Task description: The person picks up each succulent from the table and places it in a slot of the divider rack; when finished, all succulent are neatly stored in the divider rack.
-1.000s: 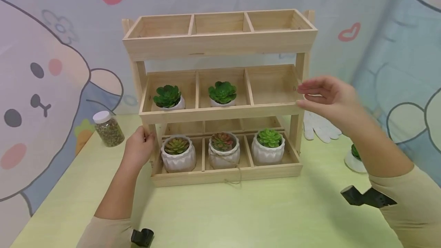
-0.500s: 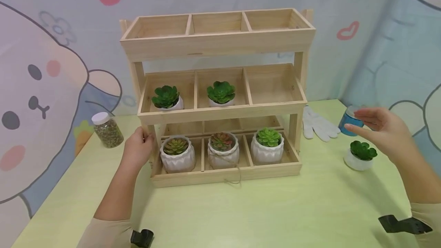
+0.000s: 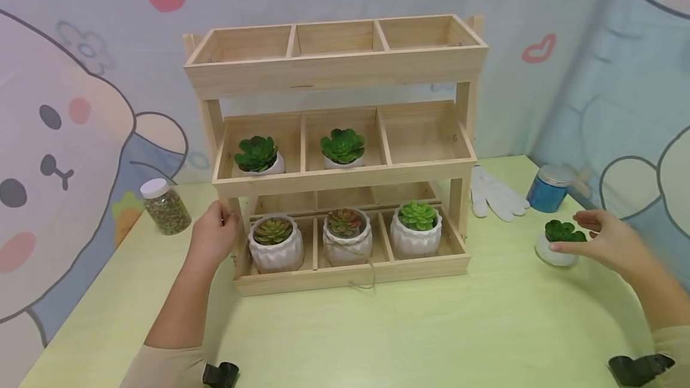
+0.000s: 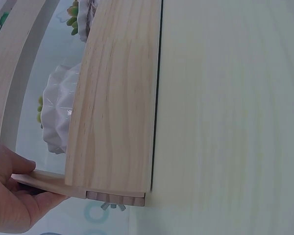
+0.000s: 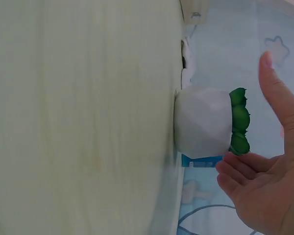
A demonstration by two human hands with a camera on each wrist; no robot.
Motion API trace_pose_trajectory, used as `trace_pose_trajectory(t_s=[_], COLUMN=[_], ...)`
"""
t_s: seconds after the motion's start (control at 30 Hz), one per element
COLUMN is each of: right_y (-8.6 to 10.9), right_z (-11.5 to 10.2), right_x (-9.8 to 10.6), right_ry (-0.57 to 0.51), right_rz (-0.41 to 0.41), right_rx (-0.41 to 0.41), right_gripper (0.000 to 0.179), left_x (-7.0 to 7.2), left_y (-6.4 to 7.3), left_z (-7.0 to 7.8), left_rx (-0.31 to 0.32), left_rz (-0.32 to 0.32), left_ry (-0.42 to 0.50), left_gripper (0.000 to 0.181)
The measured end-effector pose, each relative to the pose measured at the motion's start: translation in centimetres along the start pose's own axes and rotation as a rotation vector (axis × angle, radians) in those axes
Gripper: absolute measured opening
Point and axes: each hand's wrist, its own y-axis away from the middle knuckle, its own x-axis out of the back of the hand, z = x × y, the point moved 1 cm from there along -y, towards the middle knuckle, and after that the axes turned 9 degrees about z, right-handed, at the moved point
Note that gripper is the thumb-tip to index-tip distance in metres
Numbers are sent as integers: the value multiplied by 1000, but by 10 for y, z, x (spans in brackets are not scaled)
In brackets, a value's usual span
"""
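Observation:
A three-tier wooden plant rack point(image 3: 336, 179) stands on the table. My left hand point(image 3: 214, 232) grips its left side post point(image 4: 48, 182), thumb and fingers on either side of the wood. At the right, my right hand point(image 3: 617, 241) is beside a small green succulent in a white pot point(image 3: 555, 250). In the right wrist view that hand's thumb and fingers are spread around the green leaves point(image 5: 240, 120), with no grip on the pot. Two green succulents point(image 3: 257, 154) occupy the left and middle compartments of the middle tier. Ribbed white pots point(image 3: 276, 250) with succulents fill the bottom tier.
Behind the right-hand pot are a blue jar with a silver lid point(image 3: 550, 189) and white gloves point(image 3: 496, 193). A white-lidded jar of brown bits point(image 3: 166, 207) stands left of the rack. A twine end point(image 3: 366, 283) hangs over the bottom tier's front.
My right hand has moved from the rack's right side, outward and down to the small potted succulent. My left hand keeps its grip on the rack.

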Motion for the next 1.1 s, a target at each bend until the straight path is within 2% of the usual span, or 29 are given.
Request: trace_pose_trajectory(t_s=[0.17,0.3,0.47,0.73,0.93,1.1], right_y=[-2,-5,-4,-3,-1,0], right_z=[9,12,15,21,22,11], right_x=[-6,-8,-10,-12,-14,-11], right_ry=[62,74,47,-20,-40,-71], right_rz=[-47,-55,-59,-81,-53,-22], right_rx=[-21,9,22,-17,-17,8], right_gripper=[105,94,81,85,84,76], left_x=[0,0,0,0,0,0], left_y=[0,1,1,1,1,2], left_z=[0,0,1,2,1,1], left_rx=[-3,-2,-3,-15,-22,-17], left_rz=[2,-1,-3,15,9,5], left_ry=[1,4,5,0,2,7], left_gripper=[20,20,19,18,19,18])
